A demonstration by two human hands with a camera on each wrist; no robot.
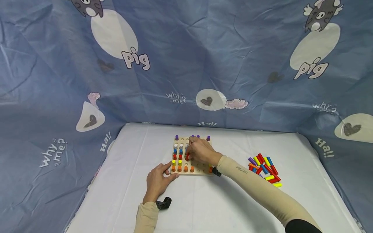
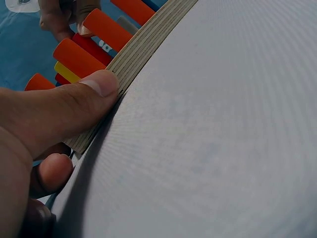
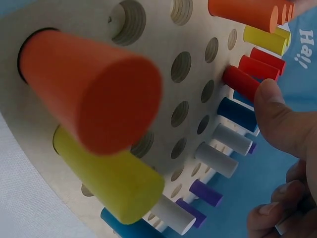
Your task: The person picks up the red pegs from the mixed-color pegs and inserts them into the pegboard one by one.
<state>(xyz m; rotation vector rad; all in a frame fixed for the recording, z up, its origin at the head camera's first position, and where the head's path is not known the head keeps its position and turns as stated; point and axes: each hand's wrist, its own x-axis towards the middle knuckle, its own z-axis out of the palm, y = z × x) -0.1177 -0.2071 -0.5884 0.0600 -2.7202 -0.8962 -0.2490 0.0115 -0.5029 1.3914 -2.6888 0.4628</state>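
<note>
A wooden pegboard lies on the white table with rows of coloured pegs standing in its holes. At its near left corner my left hand grips the edges, the thumb along the front side and a finger at the left side. Over the board's middle, my right hand pinches the top of a red peg standing at a hole. Its thumb touches the peg's end; the lower fingers are curled. Beside that peg are two other red pegs. The right hand hides part of the board in the head view.
A loose pile of red, yellow, blue, purple and orange pegs lies right of the board, partly behind the right forearm. A single orange peg stands at the near right corner. A blue printed cloth hangs behind the table.
</note>
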